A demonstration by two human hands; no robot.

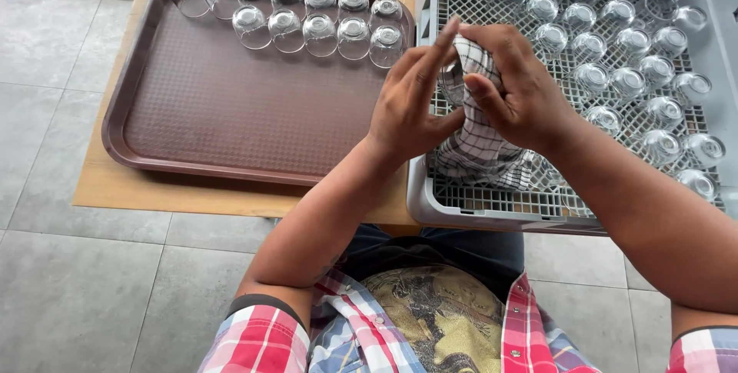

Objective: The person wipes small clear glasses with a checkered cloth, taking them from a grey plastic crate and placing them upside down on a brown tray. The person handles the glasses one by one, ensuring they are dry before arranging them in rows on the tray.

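Note:
My left hand (407, 108) and my right hand (516, 89) meet above the near left corner of a grey plastic dish rack (430, 208). Between them is a small clear glass (453, 81), mostly hidden, wrapped in a white checked cloth (480, 150). The left hand steadies the glass with its fingers stretched upward. The right hand grips the cloth, which hangs down onto the rack. Several upturned clear glasses (615, 73) fill the rest of the rack.
A brown plastic tray (223, 119) lies on a wooden table (231, 198) to the left, with several upturned glasses (307, 19) along its far edge in two rows. Grey floor tiles (61, 281) surround the table.

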